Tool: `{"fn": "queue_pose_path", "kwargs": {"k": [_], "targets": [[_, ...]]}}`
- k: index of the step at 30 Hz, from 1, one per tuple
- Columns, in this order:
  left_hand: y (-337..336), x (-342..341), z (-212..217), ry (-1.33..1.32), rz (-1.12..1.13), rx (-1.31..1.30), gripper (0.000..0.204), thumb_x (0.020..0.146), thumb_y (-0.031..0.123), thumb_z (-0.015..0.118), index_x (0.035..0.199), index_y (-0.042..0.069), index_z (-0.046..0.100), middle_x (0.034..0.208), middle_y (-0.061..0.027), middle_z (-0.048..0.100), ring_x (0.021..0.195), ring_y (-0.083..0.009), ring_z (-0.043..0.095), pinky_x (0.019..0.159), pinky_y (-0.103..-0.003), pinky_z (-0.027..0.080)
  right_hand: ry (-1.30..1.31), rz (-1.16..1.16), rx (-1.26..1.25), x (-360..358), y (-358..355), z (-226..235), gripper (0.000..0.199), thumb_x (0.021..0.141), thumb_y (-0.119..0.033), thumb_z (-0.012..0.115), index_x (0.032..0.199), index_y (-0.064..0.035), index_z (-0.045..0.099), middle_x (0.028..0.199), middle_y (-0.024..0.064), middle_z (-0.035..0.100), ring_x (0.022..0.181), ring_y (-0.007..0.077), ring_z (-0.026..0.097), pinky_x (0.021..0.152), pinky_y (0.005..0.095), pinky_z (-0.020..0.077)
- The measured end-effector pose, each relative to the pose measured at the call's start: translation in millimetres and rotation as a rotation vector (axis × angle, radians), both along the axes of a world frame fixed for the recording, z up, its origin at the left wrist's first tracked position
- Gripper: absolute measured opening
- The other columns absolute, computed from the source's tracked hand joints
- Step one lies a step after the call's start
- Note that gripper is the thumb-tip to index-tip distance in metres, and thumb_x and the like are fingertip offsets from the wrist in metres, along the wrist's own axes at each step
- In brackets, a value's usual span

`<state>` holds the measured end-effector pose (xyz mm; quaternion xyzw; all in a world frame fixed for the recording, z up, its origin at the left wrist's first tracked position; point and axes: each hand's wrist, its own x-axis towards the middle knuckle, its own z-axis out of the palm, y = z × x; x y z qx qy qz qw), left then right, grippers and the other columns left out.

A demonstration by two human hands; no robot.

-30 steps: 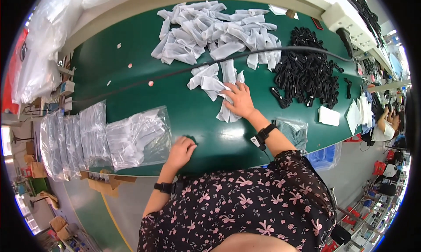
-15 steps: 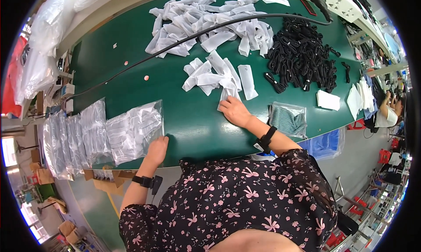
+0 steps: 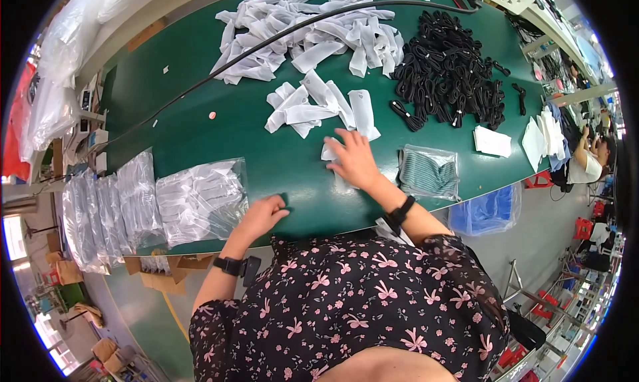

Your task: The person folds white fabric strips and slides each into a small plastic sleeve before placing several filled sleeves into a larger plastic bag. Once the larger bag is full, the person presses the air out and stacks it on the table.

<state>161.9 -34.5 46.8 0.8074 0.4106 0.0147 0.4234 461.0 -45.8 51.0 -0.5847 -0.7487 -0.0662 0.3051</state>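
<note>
White, thin-looking packet (image 3: 328, 152) lay right at my right hand (image 3: 356, 159), on the green table (image 3: 173, 129). Only its left end showed past my fingertips; the rest was under the hand. Long axis: couldn't tell for sure, too much covered, and a pale shine on the tabletop just nearer muddled the edge.

Right hand: fingers spread, palm down, over the packet. Touching or just above, couldn't tell; no closed grip visible.

Left hand (image 3: 263, 217): near and left of the packet, close to the near table edge, fingers loosely curled, thumb side toward the right. Nothing visible in it. From there the packet lay far and to the right, across bare green, so the right hand was clearly the nearer one.

Left of my left hand, just beside it: a clear bag of white packets (image 3: 200, 199), lying flat. Far of my right hand: a single white packet (image 3: 363, 112), long axis running roughly near to far, and left of that a loose cluster (image 3: 309, 114), pieces crossing at mixed angles. Right of my right hand, near the forearm: a clear bag with a green striped item (image 3: 429, 172). Far right: a pile of black cords (image 3: 452, 76).
</note>
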Motion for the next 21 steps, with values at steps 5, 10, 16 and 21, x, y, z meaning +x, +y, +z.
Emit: {"fn": "queue_pose_path", "kwargs": {"k": [5, 10, 16, 21], "targets": [[10, 45, -3, -0.068, -0.010, -0.173, 0.022, 0.089, 0.022, 0.066, 0.095, 0.000, 0.063, 0.079, -0.0105, 0.067, 0.069, -0.0226, 0.063, 0.061, -0.033, 0.050, 0.647, 0.138, -0.377, 21, 22, -57, 0.020, 0.084, -0.010, 0.065, 0.100, -0.0032, 0.058, 0.091, 0.0102, 0.063, 0.080, 0.0249, 0.060, 0.075, 0.0321, 0.0469], [12, 69, 5, -0.159, 0.031, -0.766, 0.042, 0.098, 0.037, 0.053, 0.103, -0.004, 0.062, 0.085, -0.0100, 0.068, 0.072, -0.0214, 0.066, 0.064, -0.034, 0.055, 1.387, 0.003, -0.361, 27, 10, 16, 0.009, 0.090, -0.010, 0.061, 0.095, -0.0030, 0.057, 0.088, 0.0055, 0.062, 0.078, 0.0136, 0.058, 0.075, 0.0269, 0.0451], [10, 106, 37, -0.563, 0.281, -1.488, 0.052, 0.099, 0.044, 0.047, 0.113, -0.005, 0.058, 0.098, -0.0133, 0.066, 0.081, -0.0216, 0.066, 0.074, -0.037, 0.056, 1.616, 0.176, -0.367, -28, 2, 31, 0.007, 0.090, -0.007, 0.062, 0.088, -0.0045, 0.056, 0.089, 0.0035, 0.061, 0.083, 0.0103, 0.056, 0.075, 0.0271, 0.0456], [12, 102, -1, -1.080, 0.812, -1.513, 0.043, 0.099, 0.036, 0.052, 0.113, -0.003, 0.056, 0.104, -0.0145, 0.063, 0.093, -0.0248, 0.063, 0.082, -0.040, 0.053, 1.140, 0.427, -0.425, -54, -15, 21, 0.013, 0.084, -0.005, 0.069, 0.086, -0.0050, 0.056, 0.088, 0.0030, 0.060, 0.083, 0.0106, 0.056, 0.075, 0.0285, 0.0465]]}}
